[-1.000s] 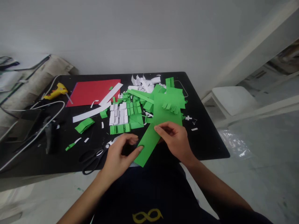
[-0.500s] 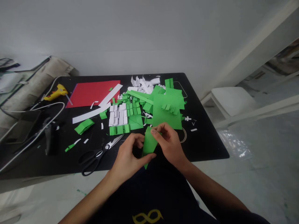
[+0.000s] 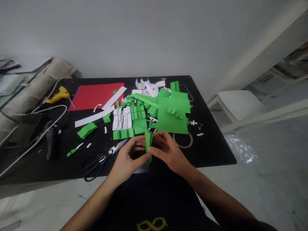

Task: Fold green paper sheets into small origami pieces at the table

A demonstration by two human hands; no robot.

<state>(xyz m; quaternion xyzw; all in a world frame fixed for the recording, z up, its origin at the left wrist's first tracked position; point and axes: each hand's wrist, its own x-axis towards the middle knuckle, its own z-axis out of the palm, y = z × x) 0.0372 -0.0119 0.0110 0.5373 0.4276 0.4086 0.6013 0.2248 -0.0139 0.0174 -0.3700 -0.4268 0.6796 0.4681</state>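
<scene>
A folded piece of green paper (image 3: 147,141) stands on edge between my two hands at the table's front edge, its layers slightly fanned at the top. My left hand (image 3: 131,155) is closed on its left side, thumb pressed against the near edge. From the right, my right hand (image 3: 169,150) grips it, with the thumb tip close to the left thumb. The fingers behind the paper are partly hidden. Beyond the hands lie folded green pieces (image 3: 123,133), folded white pieces (image 3: 122,118) and a large green sheet (image 3: 172,123).
Black-handled scissors (image 3: 103,158) lie left of my hands on the black table (image 3: 211,150). A yellow glue gun (image 3: 58,95) and red sheet (image 3: 96,96) are farther left. White paper scraps (image 3: 150,87) are piled at the back. A white stool (image 3: 237,102) stands right.
The green paper has turned from showing its broad face to nearly edge-on and moved slightly left. My right hand has shifted left and lower, its thumb now near the left thumb.
</scene>
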